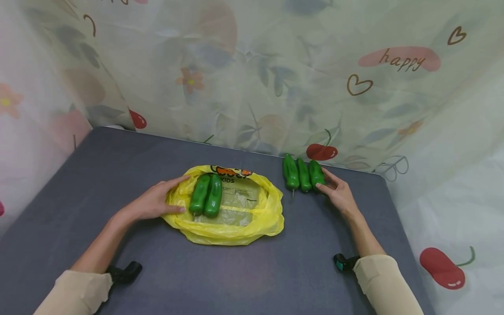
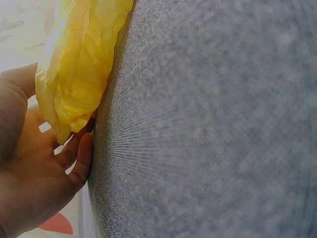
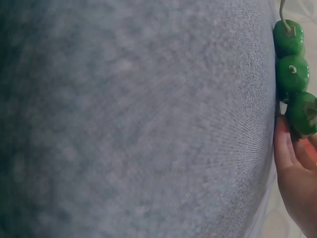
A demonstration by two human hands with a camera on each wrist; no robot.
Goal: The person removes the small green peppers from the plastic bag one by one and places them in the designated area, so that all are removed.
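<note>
A yellow plastic bag [image 1: 271, 214] lies with its mouth spread wide, and two green peppers [image 1: 214, 195] rest side by side in its left part. My left hand [image 1: 157, 199] holds the bag's left rim, thumb over the edge. In the left wrist view the crumpled yellow plastic [image 2: 81, 64] sits between the thumb and the other fingers. At the back right, three green peppers stand in a row. My right hand [image 1: 336, 192] grips the rightmost pepper [image 1: 316, 174] between thumb and fingers; in the right wrist view that pepper [image 3: 301, 111] appears slightly raised off the surface.
The other two peppers of the row, the left one [image 1: 291, 173] and the middle one [image 1: 303, 175], lie near the back edge of the dark grey table [image 1: 244, 280]. A patterned curtain [image 1: 252, 87] hangs directly behind that edge.
</note>
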